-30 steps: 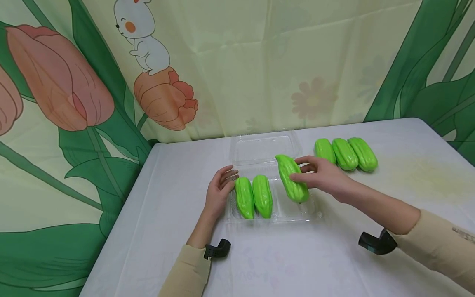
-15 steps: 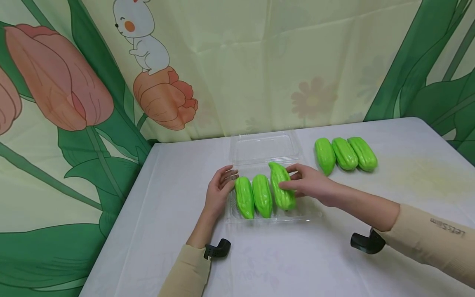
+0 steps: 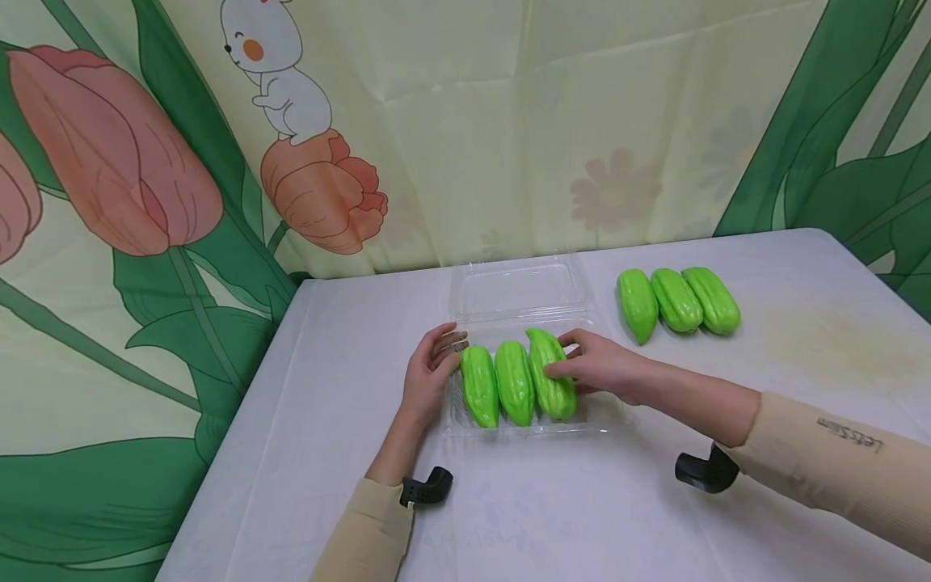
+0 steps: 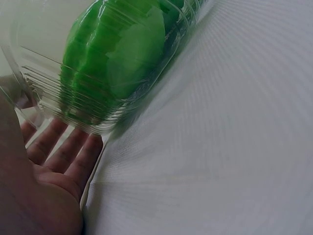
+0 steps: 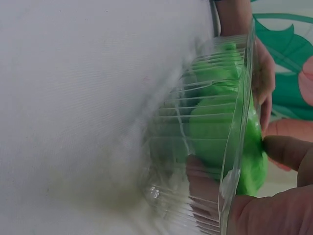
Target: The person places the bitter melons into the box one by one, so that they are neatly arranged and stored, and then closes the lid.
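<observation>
My right hand (image 3: 600,364) pinches a glossy, ridged green bitter melon (image 3: 549,392) between thumb and fingers. It is low inside a clear plastic clamshell box (image 3: 592,416), its stem end still tilted up slightly. Two more bitter melons lie side by side to its left, one in the middle (image 3: 514,384) and one at the left wall (image 3: 479,388). In the right wrist view, fingers (image 5: 203,183) show through the ribbed wall, reaching into the box. My left hand (image 3: 429,368) rests against the box's left side, its fingers (image 4: 78,152) extended along the outer wall in the left wrist view.
The box's clear lid (image 3: 520,287) lies folded back toward the wall. Three loose bitter melons (image 3: 678,301) lie in a row at the back right on the white tablecloth (image 3: 349,388). A printed curtain (image 3: 465,121) hangs behind the table.
My right hand has carried its bitter melon left and down into the box, beside the two lying there. My left hand has stayed at the box's left side.
</observation>
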Available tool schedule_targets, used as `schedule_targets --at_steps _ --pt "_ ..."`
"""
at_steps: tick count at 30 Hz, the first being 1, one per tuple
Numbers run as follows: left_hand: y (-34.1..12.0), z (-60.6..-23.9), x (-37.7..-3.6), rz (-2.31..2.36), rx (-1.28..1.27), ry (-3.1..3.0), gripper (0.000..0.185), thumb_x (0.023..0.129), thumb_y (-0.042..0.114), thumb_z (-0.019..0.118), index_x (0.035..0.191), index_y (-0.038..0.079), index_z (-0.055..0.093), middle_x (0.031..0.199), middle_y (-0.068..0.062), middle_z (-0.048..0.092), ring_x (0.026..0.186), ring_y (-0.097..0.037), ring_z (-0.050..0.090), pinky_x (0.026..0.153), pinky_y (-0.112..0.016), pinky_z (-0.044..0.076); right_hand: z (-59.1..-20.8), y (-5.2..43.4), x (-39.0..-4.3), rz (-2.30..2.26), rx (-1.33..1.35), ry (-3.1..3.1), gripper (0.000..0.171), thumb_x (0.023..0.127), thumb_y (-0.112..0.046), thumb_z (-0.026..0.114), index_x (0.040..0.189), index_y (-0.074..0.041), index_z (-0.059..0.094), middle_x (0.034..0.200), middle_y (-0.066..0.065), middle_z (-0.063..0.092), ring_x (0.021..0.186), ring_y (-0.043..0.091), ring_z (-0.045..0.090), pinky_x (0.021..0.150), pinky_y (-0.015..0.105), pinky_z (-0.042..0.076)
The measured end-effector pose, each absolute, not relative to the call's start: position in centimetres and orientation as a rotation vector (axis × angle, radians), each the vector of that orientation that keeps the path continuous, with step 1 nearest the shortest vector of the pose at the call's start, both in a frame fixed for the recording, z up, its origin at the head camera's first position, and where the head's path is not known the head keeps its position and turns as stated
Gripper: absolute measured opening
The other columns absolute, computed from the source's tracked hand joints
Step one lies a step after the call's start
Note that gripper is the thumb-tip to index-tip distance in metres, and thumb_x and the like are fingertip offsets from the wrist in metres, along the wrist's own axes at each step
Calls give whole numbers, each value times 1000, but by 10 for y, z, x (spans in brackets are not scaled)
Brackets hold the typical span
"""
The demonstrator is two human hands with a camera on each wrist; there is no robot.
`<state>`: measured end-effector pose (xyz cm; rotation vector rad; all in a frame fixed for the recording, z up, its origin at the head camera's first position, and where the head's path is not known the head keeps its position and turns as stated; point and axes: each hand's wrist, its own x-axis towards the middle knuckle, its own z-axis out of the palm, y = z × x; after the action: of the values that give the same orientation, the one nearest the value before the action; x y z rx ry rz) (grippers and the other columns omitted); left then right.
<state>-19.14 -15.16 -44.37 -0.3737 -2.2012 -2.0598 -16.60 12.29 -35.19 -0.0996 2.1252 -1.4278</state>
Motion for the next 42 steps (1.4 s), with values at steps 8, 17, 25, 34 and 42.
schedule_targets --at_steps 8,17,25,34,42 --pt "-152 -442 -191 -2073 -368 -2194 47 96 -4 51 143 -2 48 134 -20 60 125 -32 59 101 -29 48 -358 114 -168 -1345 -99 2187 64 97 -13 63 142 17 29 138 37 42 119 40 58 94 44 53" --pt "-151 -442 -191 -2056 -369 -2203 48 96 -3 51 143 -2 48 134 -20 60 125 -31 59 101 -29 48 -354 115 -167 -1250 -138 2256 70 96 -19 66 143 17 29 137 37 46 120 40 58 97 46 51" --pt "-151 -441 -191 -2081 -360 -2192 46 97 -5 51 143 -2 48 135 -20 60 125 -31 58 101 -28 47 -343 121 -165 -1182 -195 2330 79 93 -26 69 149 11 27 136 34 49 117 39 59 99 50 48" --pt "-152 -442 -191 -2081 -369 -2191 46 97 -5 51 144 -2 48 135 -21 59 126 -32 58 102 -28 47 -320 135 -168 -1305 -235 2321 82 95 -32 67 154 5 23 144 31 41 120 46 57 102 54 44" --pt "-152 -440 -189 -2101 -377 -2166 47 95 -5 52 142 -1 50 134 -22 60 125 -33 58 102 -29 47 -309 150 -179 -1407 -234 2333 81 98 -33 64 156 1 21 149 29 38 127 46 51 108 55 38"
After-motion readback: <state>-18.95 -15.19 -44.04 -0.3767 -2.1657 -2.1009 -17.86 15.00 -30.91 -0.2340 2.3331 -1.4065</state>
